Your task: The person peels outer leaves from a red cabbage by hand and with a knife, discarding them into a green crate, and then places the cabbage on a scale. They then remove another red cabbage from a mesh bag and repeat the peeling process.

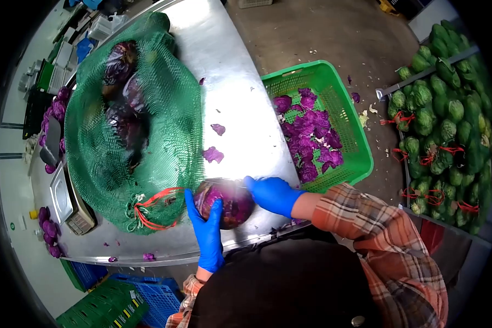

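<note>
My left hand (pixel 206 232), in a blue glove, grips the near left side of a red cabbage (pixel 232 208) at the front edge of the metal table. My right hand (pixel 273 194), also gloved in blue, is closed at the cabbage's upper right. From it a thin, blurred blade, seemingly a knife (pixel 229 182), reaches across the top of the cabbage; its handle is hidden in the fist. Left of my hands lies a green mesh sack (pixel 175 115) with several red cabbages (pixel 127 123) inside and a red tie (pixel 156 210) at its near end.
Loose purple leaves (pixel 213 154) lie on the metal table (pixel 240 104). A green crate (pixel 361 158) right of it holds more trimmed leaves. At left stand a scale (pixel 79 218) and peeled red cabbages (pixel 49 232). Netted green produce (pixel 443 126) fills a rack at far right.
</note>
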Action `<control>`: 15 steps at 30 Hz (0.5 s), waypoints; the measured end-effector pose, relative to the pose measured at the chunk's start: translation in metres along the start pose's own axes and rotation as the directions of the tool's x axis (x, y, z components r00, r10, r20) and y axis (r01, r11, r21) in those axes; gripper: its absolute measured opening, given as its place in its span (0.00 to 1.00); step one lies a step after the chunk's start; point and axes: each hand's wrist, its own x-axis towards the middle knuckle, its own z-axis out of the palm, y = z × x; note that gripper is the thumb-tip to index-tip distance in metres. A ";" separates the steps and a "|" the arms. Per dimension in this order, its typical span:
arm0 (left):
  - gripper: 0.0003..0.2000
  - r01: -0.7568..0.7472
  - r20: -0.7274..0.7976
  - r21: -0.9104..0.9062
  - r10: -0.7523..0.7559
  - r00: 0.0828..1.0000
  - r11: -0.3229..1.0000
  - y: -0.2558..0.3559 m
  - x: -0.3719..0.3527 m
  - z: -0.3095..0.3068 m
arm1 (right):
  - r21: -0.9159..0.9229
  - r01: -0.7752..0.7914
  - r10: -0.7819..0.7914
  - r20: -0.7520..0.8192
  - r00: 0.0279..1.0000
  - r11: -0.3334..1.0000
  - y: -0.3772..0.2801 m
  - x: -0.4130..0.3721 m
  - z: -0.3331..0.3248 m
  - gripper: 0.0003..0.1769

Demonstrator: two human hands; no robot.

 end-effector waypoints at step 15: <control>0.39 -0.014 0.055 -0.046 0.016 0.998 0.999 -0.004 -0.016 -0.005 | 0.117 -0.119 0.109 0.084 0.991 0.986 0.014 0.000 0.031 0.17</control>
